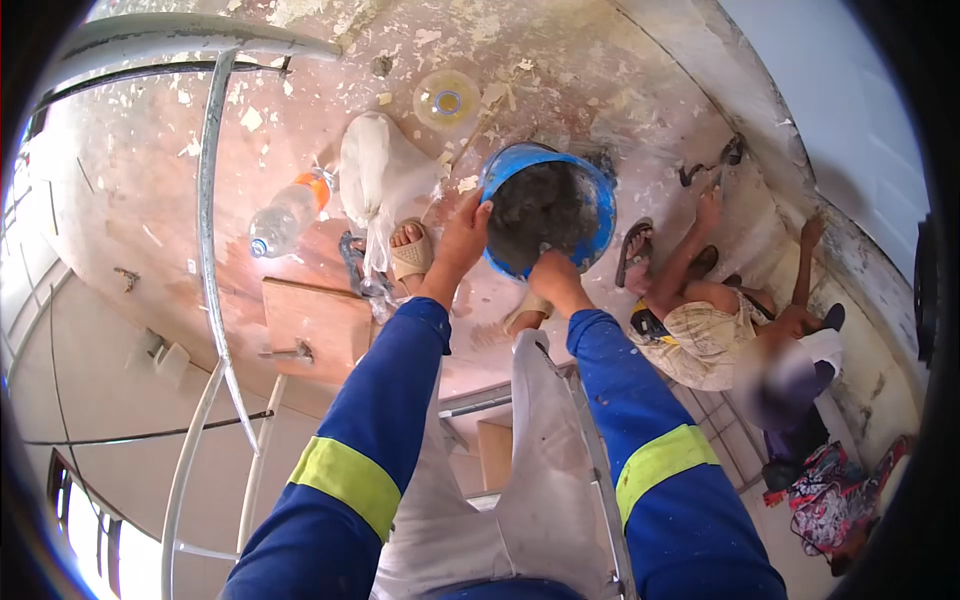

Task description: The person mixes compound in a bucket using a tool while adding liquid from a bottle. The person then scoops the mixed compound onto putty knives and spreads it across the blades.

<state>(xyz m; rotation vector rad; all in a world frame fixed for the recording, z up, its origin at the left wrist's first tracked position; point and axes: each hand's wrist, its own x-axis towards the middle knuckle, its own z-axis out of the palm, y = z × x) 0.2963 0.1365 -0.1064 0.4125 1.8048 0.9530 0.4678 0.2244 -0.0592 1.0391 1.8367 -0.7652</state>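
Blue bucket (606,213) at both hands (464,236), bottle's (280,222) orange label (316,187) unreadable

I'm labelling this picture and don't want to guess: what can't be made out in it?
All in the head view:
- Whether the right hand holds anything: hidden by its own fingers.
- Bottom of the blue bucket: covered by dark contents.
- Black object, far right: cut off by the dark border.
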